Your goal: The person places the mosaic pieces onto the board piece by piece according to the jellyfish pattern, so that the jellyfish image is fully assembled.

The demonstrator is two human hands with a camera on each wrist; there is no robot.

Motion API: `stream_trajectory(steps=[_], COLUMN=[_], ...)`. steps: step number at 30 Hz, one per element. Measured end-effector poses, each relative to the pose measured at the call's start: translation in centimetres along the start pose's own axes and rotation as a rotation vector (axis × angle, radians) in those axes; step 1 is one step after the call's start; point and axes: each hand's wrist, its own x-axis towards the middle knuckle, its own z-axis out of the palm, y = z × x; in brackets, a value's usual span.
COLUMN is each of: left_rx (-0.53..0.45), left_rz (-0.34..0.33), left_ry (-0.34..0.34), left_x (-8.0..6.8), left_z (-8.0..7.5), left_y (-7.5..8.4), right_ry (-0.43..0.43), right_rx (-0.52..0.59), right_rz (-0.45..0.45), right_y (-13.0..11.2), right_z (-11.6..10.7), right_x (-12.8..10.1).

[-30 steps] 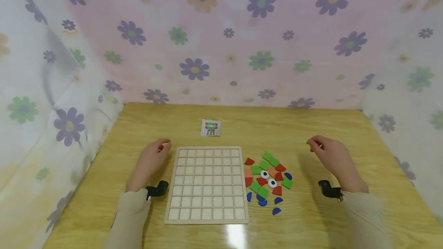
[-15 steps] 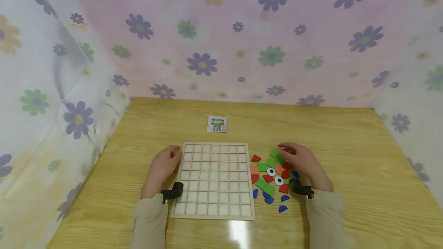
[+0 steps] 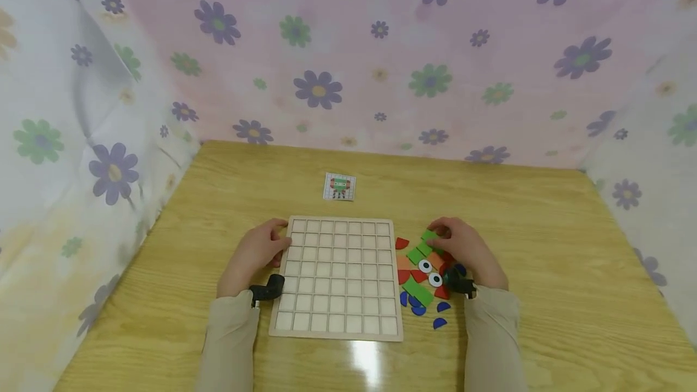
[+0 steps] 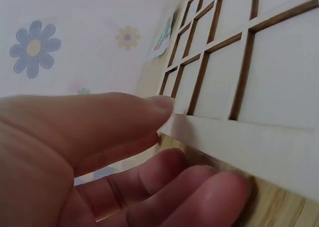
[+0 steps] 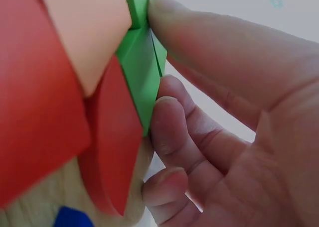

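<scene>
My left hand (image 3: 256,253) holds the left edge of a wooden grid board (image 3: 340,337). In the left wrist view its thumb (image 4: 159,105) lies on the board's rim while the other fingers curl by the side. Right of the board, my right hand (image 3: 463,247) pinches a green square tile (image 3: 428,235) at the back of a pile of coloured pieces. In the right wrist view the thumb (image 5: 167,8) presses the green tile (image 5: 140,8), and curled fingers touch neighbouring green tiles. A red quarter-round piece (image 5: 112,147) lies beside them. The hand partly covers other pieces.
Two white eye discs (image 3: 425,266), an orange tile (image 3: 435,261), red pieces and blue half-rounds (image 3: 440,323) lie right of the board. A small printed picture card (image 3: 340,187) lies behind it on the wooden table (image 3: 572,295). Flowered cloth surrounds the back and sides.
My right hand has moved left from the bare table onto the green tiles and taken hold of one. My left hand has moved right and taken hold of the board's edge.
</scene>
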Motion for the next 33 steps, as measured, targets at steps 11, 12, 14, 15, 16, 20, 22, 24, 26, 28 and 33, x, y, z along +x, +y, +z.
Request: stream_trajectory(steps=[11,12,14,15,16,20,22,24,26,28,33], left_rx=[0.002,0.003,0.003,0.001,-0.002,-0.009,-0.016,-0.026,-0.032,-0.025,-0.018], left_rz=[-0.030,-0.037,-0.034,-0.032,-0.030,-0.017,-0.033,-0.048,-0.059,-0.056,-0.061], left_ry=[0.006,0.012,0.020,0.022,0.021,0.013,0.008,0.005,0.004,0.004,-0.002], left_x=[0.0,-0.1,-0.3,-0.3,-0.3,-0.2,-0.2,-0.2,-0.2,-0.2,-0.2], left_z=[0.0,0.0,-0.1,-0.1,-0.1,0.0,0.1,0.3,0.4,0.4,0.3], left_y=[0.0,0.0,0.0,0.0,0.0,0.3,0.4,0.5,0.5,0.6,0.8], right_ry=[0.010,0.008,0.009,0.013,0.020,0.065,0.084,0.101,0.099,0.096,0.069], right_rx=[-0.055,-0.059,-0.067,-0.067,-0.064,-0.073,-0.083,-0.095,-0.105,-0.102,-0.107], right_rz=[0.004,-0.004,-0.025,-0.023,-0.016,0.014,0.013,-0.003,-0.018,-0.018,-0.009], right_y=[-1.4,-1.6,-1.7,-1.7,-1.6,-1.3,-1.3,-1.4,-1.6,-1.9,-2.5], right_z=[0.2,0.3,0.4,0.4,0.4,0.3,0.3,0.4,0.6,0.9,1.4], right_x=[0.3,0.4,0.4,0.4,0.3,0.3,0.3,0.4,0.4,0.5,0.6])
